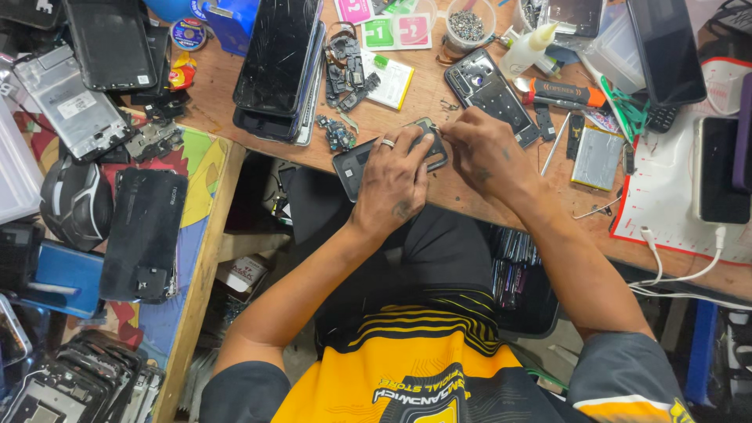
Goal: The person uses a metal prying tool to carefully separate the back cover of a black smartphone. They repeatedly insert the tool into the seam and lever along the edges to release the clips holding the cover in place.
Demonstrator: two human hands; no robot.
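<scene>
An opened dark phone body (354,162) lies at the near edge of the wooden workbench (439,102). My left hand (394,178), with a ring on one finger, presses down on the phone and holds it. My right hand (482,150) hovers at the phone's right end with fingers pinched together on a thin tool tip at the phone's top corner; the tool itself is mostly hidden.
A stack of cracked phone screens (278,63) lies to the left, loose small parts (345,74) beside it. Another opened phone (492,94), an orange tool (564,92), a glue bottle (529,48), a battery (598,158) and a red-edged mat (666,196) sit right. Phone shells (145,231) cover the side table.
</scene>
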